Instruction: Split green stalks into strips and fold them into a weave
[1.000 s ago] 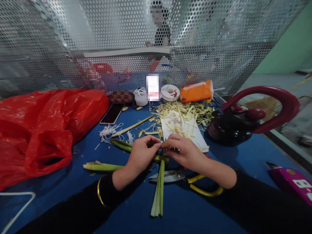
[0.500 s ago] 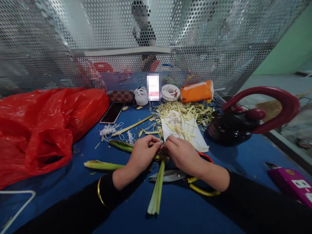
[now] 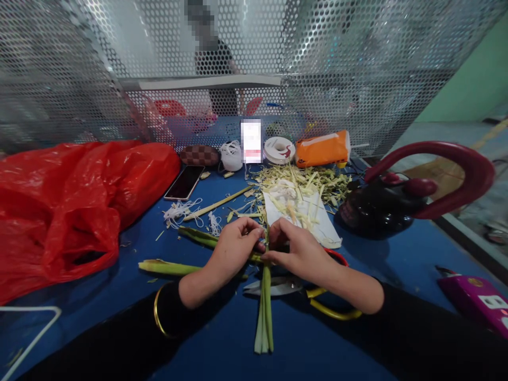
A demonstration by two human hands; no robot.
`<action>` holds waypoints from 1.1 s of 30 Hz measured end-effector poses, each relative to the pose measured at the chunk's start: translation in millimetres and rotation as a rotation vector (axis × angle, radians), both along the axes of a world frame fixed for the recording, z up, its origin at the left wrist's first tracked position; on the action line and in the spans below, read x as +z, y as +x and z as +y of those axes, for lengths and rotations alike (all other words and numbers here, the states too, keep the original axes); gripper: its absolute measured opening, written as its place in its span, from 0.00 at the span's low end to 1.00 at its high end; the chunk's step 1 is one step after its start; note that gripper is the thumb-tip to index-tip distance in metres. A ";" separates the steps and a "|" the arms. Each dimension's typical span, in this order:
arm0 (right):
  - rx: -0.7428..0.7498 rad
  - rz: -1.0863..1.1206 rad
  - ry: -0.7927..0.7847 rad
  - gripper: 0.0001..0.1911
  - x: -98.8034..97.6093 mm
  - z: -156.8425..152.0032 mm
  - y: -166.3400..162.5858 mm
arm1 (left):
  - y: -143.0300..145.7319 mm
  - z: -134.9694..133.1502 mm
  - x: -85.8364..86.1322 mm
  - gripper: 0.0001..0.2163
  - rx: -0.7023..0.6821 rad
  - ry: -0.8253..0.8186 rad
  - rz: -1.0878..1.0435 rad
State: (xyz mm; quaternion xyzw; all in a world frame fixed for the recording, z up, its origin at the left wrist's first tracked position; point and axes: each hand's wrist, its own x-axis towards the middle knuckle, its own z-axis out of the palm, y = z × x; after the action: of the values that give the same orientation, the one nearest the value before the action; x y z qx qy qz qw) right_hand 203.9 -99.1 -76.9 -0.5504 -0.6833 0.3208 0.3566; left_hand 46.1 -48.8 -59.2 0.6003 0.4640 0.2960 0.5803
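Note:
My left hand and my right hand meet at the middle of the blue table, both pinching the top of a small bundle of green leaf strips that points toward me. Under the hands lie more green stalks, running left. Scissors with yellow and red handles lie just beneath my right wrist, blades pointing left.
A red plastic bag fills the left. A dark kettle with a red handle stands at right. A phone, thread spools, an orange packet, leaf scraps on white paper lie behind. A person stands beyond the perforated metal screen.
The leaf bundle's near end swung left, then back to point straight at me. My hands stayed together on its top. The person behind the screen moved left.

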 end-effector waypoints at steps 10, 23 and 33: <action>0.000 0.129 -0.022 0.06 -8.0 0.3 -2.4 | -1.1 -1.1 -0.1 0.06 -0.003 0.041 0.030; 0.080 -0.299 0.290 0.04 -4.8 -3.3 2.2 | -0.9 -0.2 -3.7 0.03 -0.038 0.152 0.120; 0.008 -0.293 0.113 0.14 1.2 -11.7 -7.6 | -1.1 -3.4 -0.4 0.03 0.007 0.047 0.114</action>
State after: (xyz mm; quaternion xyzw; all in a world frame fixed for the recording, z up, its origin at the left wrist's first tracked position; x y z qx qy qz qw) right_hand 196.4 -110.8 -75.7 -0.5675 -0.7473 0.1995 0.2822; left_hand 45.0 -52.1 -59.6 0.6279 0.4915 0.2742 0.5375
